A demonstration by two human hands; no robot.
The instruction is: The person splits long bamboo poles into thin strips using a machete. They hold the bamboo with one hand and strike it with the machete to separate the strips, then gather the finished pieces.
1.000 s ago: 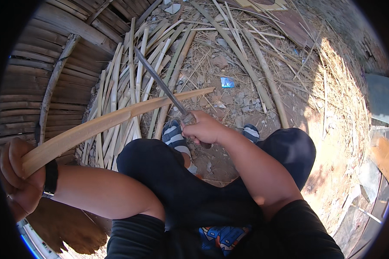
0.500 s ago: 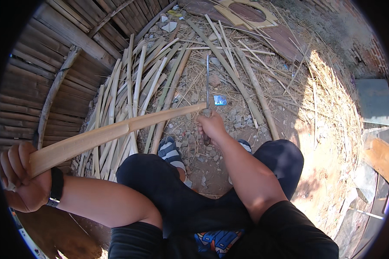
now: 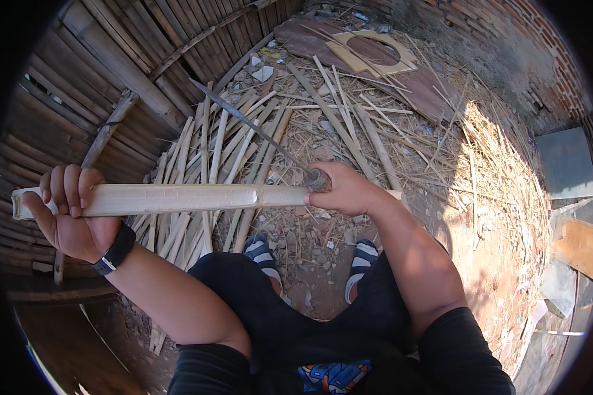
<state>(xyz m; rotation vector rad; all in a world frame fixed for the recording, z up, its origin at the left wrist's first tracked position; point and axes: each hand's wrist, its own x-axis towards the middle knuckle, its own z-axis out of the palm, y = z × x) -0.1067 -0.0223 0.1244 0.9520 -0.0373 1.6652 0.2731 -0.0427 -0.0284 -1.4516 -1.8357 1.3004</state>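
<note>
Above the person's knees, one pale bamboo strip (image 3: 178,199) lies roughly level, left to right, with a node ridge right of its middle. Left grip (image 3: 84,230): closed around the strip near its left end, fingers curled over the top, a short stub projecting beyond. Black band (image 3: 118,249) on that wrist. Right grip (image 3: 346,189): closed on the handle of a long knife (image 3: 240,116), handle butt facing the camera, thumb side at the strip; a bit of strip shows past the hand. Blade points up and left, away from the body; whether it touches the strip, cannot tell.

Ground beyond: many loose split strips (image 3: 218,148) at left, in front of a slatted bamboo wall (image 3: 72,85). Farther off, a maroon board (image 3: 306,49) carries a yellowish panel (image 3: 342,49) with a round hole. Two striped sandals (image 3: 262,257) below the strip.
</note>
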